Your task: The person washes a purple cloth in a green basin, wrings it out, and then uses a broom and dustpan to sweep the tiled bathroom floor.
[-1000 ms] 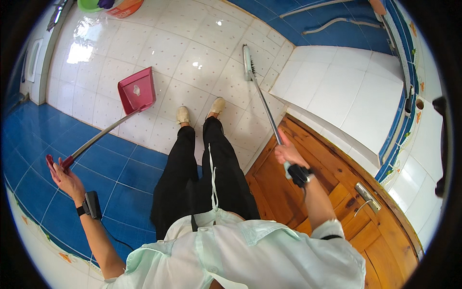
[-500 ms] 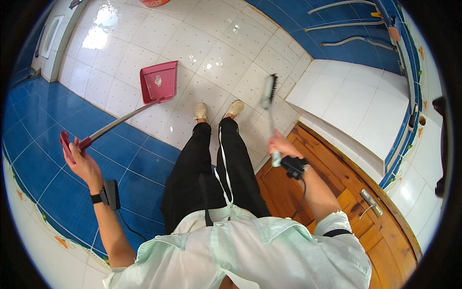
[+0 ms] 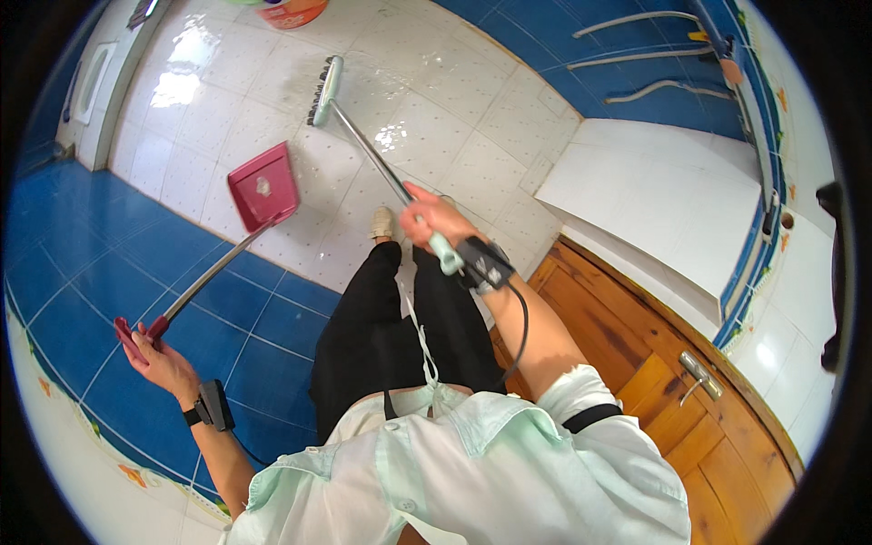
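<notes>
My left hand [image 3: 163, 365] is closed round the red grip of a long-handled dustpan [image 3: 263, 186]. Its metal pole slants up and right to the dark pink pan on the tiled floor, where a pale blotch shows inside. With my right hand [image 3: 434, 218] I grip the metal pole of a floor scrub brush [image 3: 329, 91], close to its pale green end. The brush head, pale with dark bristles, lies beyond the pan and to its right, apart from it, over wet-looking tiles. Bristle contact with the floor is hard to make out.
A red-orange bucket [image 3: 292, 13] stands at the far edge, something green beside it. To the right are a white tiled ledge [image 3: 654, 209], hoses on a blue wall [image 3: 649, 91] and a wooden door [image 3: 654, 363]. My shoe [image 3: 382, 223] rests on the white floor.
My right hand has swung the brush from right to left and farther out, across the floor beyond my feet. The dustpan has shifted slightly left, still in my left hand.
</notes>
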A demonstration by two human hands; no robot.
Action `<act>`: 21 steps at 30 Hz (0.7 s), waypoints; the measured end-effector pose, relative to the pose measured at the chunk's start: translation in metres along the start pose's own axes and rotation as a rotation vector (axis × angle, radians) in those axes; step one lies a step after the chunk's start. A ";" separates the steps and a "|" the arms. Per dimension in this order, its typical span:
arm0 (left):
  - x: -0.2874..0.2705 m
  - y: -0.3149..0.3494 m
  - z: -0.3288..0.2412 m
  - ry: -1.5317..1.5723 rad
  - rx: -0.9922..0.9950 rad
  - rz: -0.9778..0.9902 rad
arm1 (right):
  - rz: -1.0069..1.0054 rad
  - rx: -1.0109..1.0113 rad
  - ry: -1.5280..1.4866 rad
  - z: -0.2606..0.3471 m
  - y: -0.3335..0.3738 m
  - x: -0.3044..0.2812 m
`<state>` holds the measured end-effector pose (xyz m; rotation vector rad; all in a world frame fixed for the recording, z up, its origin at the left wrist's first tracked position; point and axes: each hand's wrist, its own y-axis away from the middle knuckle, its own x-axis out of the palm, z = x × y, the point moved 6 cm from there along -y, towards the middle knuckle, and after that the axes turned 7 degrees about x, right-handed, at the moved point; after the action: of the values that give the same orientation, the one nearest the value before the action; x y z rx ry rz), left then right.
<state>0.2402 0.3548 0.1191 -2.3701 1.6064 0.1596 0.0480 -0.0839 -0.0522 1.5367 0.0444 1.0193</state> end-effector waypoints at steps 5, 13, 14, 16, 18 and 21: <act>0.002 -0.003 0.023 -0.092 -0.016 -0.017 | -0.358 -0.023 0.308 -0.023 0.125 -0.041; 0.002 -0.022 0.033 -0.203 -0.029 -0.026 | -0.714 -0.058 0.051 0.016 0.197 -0.190; 0.003 -0.023 0.032 -0.209 -0.030 -0.017 | -0.746 -0.083 0.059 0.033 0.195 -0.215; 0.010 -0.022 0.030 -0.219 -0.027 -0.003 | -0.788 -0.018 -0.040 0.064 0.180 -0.258; 0.019 -0.018 0.028 -0.205 -0.018 0.004 | -0.660 0.019 -0.125 0.090 0.147 -0.267; 0.031 -0.009 0.024 -0.247 -0.016 -0.037 | -0.290 0.106 -0.258 0.087 0.086 -0.212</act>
<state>0.2616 0.3374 0.0898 -2.2858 1.4494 0.4408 -0.0724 -0.2941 -0.0907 1.6903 0.1382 0.5935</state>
